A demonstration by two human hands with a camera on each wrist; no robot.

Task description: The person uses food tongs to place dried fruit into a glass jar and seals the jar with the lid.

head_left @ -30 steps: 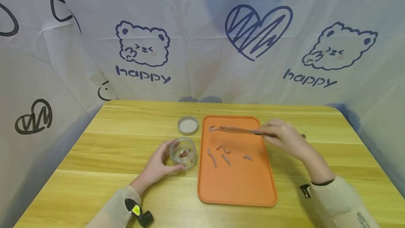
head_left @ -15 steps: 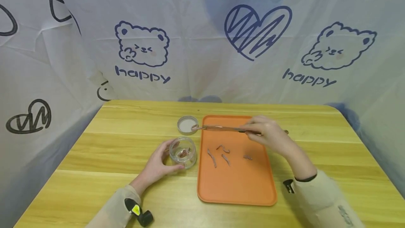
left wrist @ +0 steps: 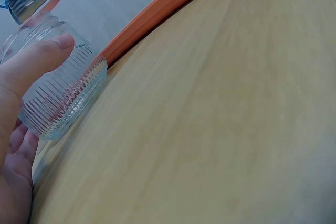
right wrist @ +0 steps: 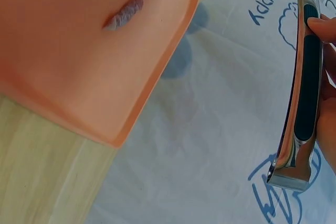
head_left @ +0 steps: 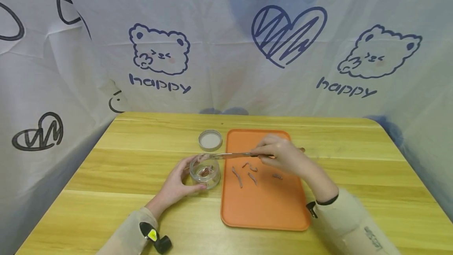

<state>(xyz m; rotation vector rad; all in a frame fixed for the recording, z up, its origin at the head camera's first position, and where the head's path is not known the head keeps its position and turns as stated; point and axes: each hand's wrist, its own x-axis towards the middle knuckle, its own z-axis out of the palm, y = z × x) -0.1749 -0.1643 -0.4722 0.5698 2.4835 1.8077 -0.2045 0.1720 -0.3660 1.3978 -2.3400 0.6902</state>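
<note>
My left hand [head_left: 175,184] is curled round a clear glass jar [head_left: 211,183], thumb on its near side. Inside the jar lie a few reddish-brown bits [head_left: 205,172]. My right hand [head_left: 283,154] grips metal tongs [head_left: 231,155] with black handle inlays, held almost level. Their tips reach over the jar's mouth. In the left wrist view, a blurred pinkish piece [left wrist: 38,21] shows beneath the tong tips [left wrist: 31,6] at the rim; whether they still pinch it is unclear. Several thin, meat-like strips [head_left: 238,177] lie on the orange tray [head_left: 263,211].
A round lid [head_left: 210,141] lies on the wooden table [head_left: 141,137] behind the jar. The tray stands just right of the jar. A printed cloth [head_left: 226,70] hangs behind the table's far edge.
My right hand has carried the tongs leftward from the tray's far end, past the lid, to the jar's mouth. The far strip has left the tray with them. My left hand stays on the jar.
</note>
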